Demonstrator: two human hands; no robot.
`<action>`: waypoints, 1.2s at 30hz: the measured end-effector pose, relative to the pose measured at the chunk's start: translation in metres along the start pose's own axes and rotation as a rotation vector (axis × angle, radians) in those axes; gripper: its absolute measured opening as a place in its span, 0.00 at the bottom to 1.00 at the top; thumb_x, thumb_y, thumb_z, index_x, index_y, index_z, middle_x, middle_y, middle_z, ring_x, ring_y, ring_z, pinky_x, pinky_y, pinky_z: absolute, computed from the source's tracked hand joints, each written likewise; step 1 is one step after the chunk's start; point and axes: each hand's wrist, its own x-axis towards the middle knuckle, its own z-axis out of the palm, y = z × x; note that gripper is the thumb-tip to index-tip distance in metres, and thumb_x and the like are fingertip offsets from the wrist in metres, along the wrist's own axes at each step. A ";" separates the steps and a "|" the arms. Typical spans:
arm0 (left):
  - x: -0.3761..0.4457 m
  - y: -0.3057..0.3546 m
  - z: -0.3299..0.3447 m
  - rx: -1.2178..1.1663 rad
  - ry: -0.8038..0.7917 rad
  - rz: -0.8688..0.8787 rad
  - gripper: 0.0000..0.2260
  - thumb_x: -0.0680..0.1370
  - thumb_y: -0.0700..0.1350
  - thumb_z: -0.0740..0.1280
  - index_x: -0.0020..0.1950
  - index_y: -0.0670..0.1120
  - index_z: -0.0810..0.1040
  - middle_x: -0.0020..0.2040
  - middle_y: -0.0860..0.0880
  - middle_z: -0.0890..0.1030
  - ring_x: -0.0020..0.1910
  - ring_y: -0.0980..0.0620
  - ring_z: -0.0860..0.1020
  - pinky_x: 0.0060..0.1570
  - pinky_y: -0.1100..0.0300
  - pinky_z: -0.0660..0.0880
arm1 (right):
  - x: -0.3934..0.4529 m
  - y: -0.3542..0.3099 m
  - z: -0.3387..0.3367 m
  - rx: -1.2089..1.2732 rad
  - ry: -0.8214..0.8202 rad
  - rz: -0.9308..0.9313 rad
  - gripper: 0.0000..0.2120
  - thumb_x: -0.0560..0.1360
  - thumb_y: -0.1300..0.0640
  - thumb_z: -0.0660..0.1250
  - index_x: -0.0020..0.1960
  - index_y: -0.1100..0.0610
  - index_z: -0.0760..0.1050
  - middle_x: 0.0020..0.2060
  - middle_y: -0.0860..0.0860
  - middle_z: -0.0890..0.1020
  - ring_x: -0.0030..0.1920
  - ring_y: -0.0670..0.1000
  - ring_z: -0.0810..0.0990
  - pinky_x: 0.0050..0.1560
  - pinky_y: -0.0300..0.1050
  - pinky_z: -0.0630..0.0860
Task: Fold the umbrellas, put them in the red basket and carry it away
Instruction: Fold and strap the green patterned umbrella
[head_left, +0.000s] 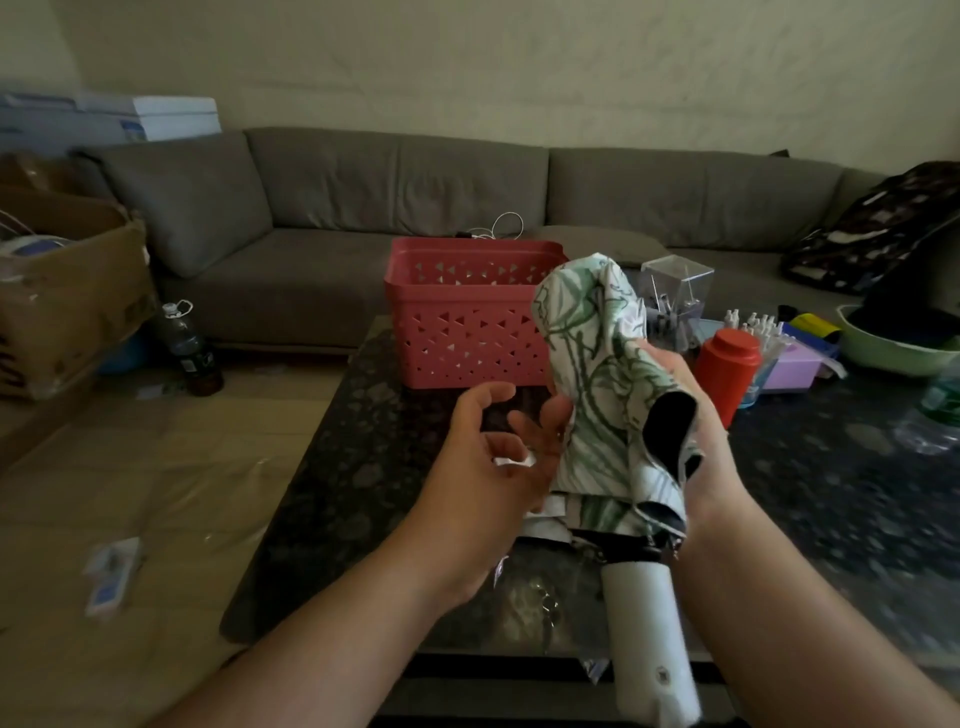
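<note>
Gripping the collapsed white fabric umbrella with green leaf print (597, 395) from its far side, the right hand (691, 415) holds the bunched canopy upright over the dark speckled stone table (332, 467). Its white cylindrical handle (649, 634) points down toward the viewer, below both wrists. The left hand (493, 447) sits just left of the canopy, fingers loosely spread and touching the cloth, with a small white tab (514, 461) against its palm. Beyond the left hand stands the red perforated plastic basket (462, 322), apart from the umbrella.
</note>
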 end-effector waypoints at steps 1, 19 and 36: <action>-0.004 -0.003 0.005 -0.011 0.038 -0.020 0.26 0.77 0.35 0.76 0.66 0.57 0.71 0.50 0.42 0.81 0.47 0.51 0.81 0.45 0.51 0.84 | -0.003 0.001 0.005 0.051 -0.026 0.048 0.16 0.67 0.49 0.67 0.35 0.63 0.83 0.31 0.57 0.82 0.29 0.53 0.82 0.31 0.42 0.81; -0.014 0.071 -0.017 0.207 -0.078 0.390 0.11 0.86 0.53 0.62 0.56 0.63 0.85 0.69 0.54 0.78 0.67 0.58 0.78 0.61 0.60 0.79 | 0.010 0.034 -0.003 -0.568 -0.024 -0.317 0.27 0.82 0.65 0.69 0.75 0.44 0.69 0.59 0.54 0.86 0.57 0.57 0.87 0.55 0.57 0.85; -0.008 0.050 -0.025 0.381 -0.428 0.343 0.34 0.77 0.55 0.73 0.76 0.77 0.62 0.79 0.72 0.62 0.79 0.66 0.62 0.78 0.53 0.68 | 0.005 0.024 -0.001 -0.313 -0.323 -0.222 0.28 0.80 0.62 0.67 0.78 0.51 0.67 0.70 0.59 0.80 0.69 0.61 0.80 0.67 0.61 0.79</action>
